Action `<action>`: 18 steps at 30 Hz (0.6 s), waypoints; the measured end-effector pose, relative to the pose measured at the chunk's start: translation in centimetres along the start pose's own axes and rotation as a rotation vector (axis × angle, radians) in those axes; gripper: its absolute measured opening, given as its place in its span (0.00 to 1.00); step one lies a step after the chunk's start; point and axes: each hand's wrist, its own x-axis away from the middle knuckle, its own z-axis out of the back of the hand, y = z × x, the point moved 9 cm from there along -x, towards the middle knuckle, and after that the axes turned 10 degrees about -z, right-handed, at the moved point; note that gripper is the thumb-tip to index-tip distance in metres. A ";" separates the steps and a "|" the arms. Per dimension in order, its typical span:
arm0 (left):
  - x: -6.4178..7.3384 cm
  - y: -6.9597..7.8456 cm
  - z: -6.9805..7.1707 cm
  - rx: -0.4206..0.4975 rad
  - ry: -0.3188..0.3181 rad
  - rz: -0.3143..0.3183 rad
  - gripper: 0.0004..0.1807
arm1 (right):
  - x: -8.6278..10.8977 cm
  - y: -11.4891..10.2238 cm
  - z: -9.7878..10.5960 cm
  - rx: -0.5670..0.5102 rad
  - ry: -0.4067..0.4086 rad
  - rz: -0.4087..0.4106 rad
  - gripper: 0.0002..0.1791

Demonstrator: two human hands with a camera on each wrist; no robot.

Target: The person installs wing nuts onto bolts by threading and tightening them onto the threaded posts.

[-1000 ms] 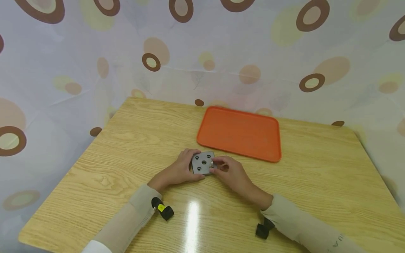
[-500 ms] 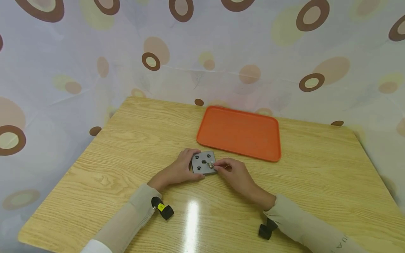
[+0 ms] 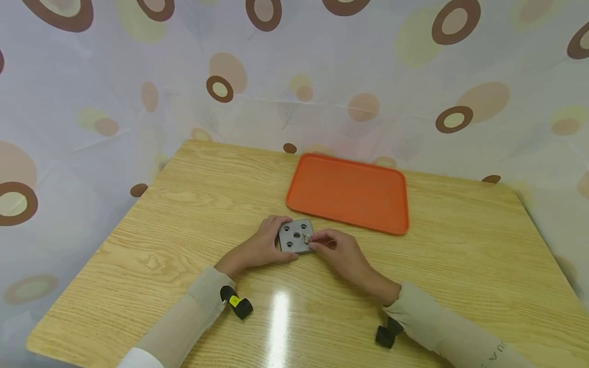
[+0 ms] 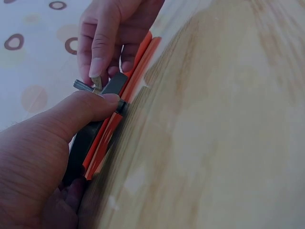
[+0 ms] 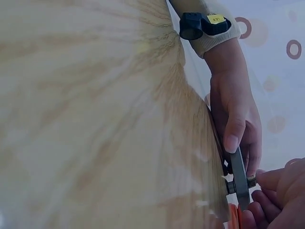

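A square grey metal plate (image 3: 299,246) with several round holes is near the middle of the table. My left hand (image 3: 263,244) grips it by the left side, its thumb on the near edge. A small metal fitting (image 3: 307,238) stands at the plate's right side, pinched between the thumb and fingertips of my right hand (image 3: 340,253). The left wrist view shows a threaded, screw-like part (image 4: 83,86) sticking out sideways just above the plate. Beneath the plate, a short foot (image 5: 231,187) shows in the right wrist view. Fingers hide part of the fitting.
An orange tray (image 3: 352,191) lies just behind the plate, toward the back of the wooden table (image 3: 193,184). A patterned cloth (image 3: 331,76) hangs behind the table. Both forearms carry black wrist cameras (image 3: 236,302) over the near part of the tabletop.
The right hand first drew slightly right from the fitting, uncovering more of it, then its fingertips closed in on it again. The left hand and the plate stayed almost still.
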 end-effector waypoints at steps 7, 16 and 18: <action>0.1 0.0 0.0 -0.001 0.000 0.004 0.47 | -0.2 0.2 -0.2 0.026 0.009 0.009 0.17; 0.0 0.2 0.1 0.011 -0.001 -0.004 0.47 | -0.5 0.2 -0.6 0.022 0.004 0.008 0.21; 0.0 0.1 0.0 0.004 -0.002 -0.002 0.47 | -0.6 0.3 -0.7 0.021 0.000 -0.002 0.21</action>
